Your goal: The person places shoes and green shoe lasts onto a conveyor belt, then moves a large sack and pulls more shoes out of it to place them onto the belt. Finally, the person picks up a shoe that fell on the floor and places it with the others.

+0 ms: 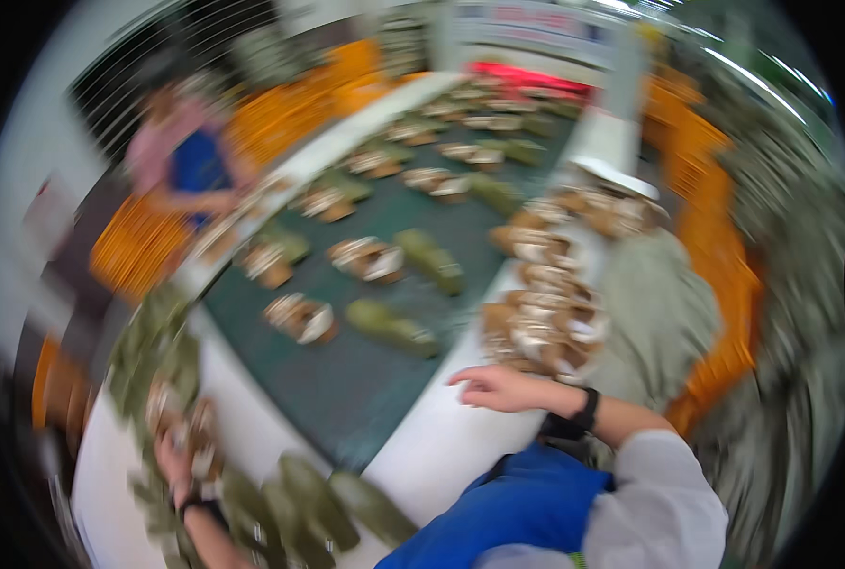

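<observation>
1. The dark green conveyor belt [346, 379] runs from the near middle to the far end, carrying paired items: open brown-and-white packs [301, 318] and green leaf-wrapped bundles [392, 327]. Everything is motion-blurred, so a reach made now could be misjudged; I judge the main risk to be a hand knocking a bundle out of its pairing.

2. The white side ledge [460, 436] along the belt's right edge holds a tall stack of brown-and-white packs [541, 327] near its middle. The stack looks crowded and leans toward the belt edge, so a bump could tip packs onto the belt.

3. The right hand [498, 387] hovers over the ledge, just in front of that stack, fingers loosely spread and pointing left toward the belt. It seems to hold nothing, though blur hides detail. A quick sweep leftward could clip the stack's bottom corner.

4. The left hand [174, 460] is at the left ledge's near end, among green bundles [313, 498] and loose leaves [152, 346]. Its fingers look curled, but I cannot tell whether they grip anything. Something half-held could slip off the near corner.

5. Another person's hands [223, 204] work at the belt's far left edge, well apart from the wearer's own hands, so there is little chance of a clash.
</observation>
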{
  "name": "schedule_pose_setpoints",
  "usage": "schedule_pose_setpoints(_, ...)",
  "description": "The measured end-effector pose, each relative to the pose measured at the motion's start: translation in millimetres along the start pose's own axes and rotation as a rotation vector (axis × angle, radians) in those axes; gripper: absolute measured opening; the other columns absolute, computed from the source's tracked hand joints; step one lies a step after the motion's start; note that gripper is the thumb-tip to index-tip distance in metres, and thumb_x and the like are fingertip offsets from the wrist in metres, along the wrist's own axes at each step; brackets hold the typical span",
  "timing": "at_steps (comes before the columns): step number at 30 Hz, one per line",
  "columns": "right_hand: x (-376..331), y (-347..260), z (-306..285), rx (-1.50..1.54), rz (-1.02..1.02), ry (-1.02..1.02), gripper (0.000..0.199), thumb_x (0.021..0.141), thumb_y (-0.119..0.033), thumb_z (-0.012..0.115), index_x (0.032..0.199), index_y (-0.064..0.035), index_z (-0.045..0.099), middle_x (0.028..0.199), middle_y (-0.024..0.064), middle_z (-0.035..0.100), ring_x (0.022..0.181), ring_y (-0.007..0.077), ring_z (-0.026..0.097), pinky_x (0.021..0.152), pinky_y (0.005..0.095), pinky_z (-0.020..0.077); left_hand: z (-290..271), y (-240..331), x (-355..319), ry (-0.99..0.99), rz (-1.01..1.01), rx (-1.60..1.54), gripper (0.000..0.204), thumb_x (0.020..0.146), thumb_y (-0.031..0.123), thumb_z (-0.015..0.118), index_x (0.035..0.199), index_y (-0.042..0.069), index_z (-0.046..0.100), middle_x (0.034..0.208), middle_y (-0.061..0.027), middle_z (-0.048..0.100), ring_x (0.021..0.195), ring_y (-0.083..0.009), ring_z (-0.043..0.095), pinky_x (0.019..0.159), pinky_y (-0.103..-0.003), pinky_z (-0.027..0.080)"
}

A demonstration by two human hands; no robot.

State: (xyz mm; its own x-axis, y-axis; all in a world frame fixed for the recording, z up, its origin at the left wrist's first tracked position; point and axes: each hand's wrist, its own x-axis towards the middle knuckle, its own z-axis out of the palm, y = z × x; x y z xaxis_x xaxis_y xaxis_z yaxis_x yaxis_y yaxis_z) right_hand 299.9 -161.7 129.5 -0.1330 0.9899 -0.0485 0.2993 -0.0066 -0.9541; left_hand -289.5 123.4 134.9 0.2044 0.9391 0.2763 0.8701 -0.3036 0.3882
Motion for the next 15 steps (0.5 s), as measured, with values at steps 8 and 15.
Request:
schedule_pose_setpoints(8,-85,25,-138,-0.596,0.165,0.904,0.021,0.077,-0.015,0.054,0.094,-0.0063,0.064,0.080,0.0150,0.064,0.073,0.0322,0.060,0.067,0.0387,0.0486,131,176,1,-0.482,0.246,-0.111,0.044,0.069,0.009,0.070,0.110,0.004,0.056,0.106,-0.0104,0.060,0.095,-0.0220,0.056,0.080,-0.034,0.046)
schedule_pose_setpoints(15,-96,100,-259,-0.767,0.401,0.771,0.018,0.076,-0.011,0.056,0.091,-0.0069,0.065,0.083,0.0131,0.065,0.080,0.0291,0.062,0.068,0.0367,0.0490,143,344,-95,-0.817,0.575,-0.120,0.044,0.070,0.018,0.071,0.109,0.004,0.057,0.097,-0.0160,0.063,0.090,-0.0322,0.061,0.077,-0.037,0.049)
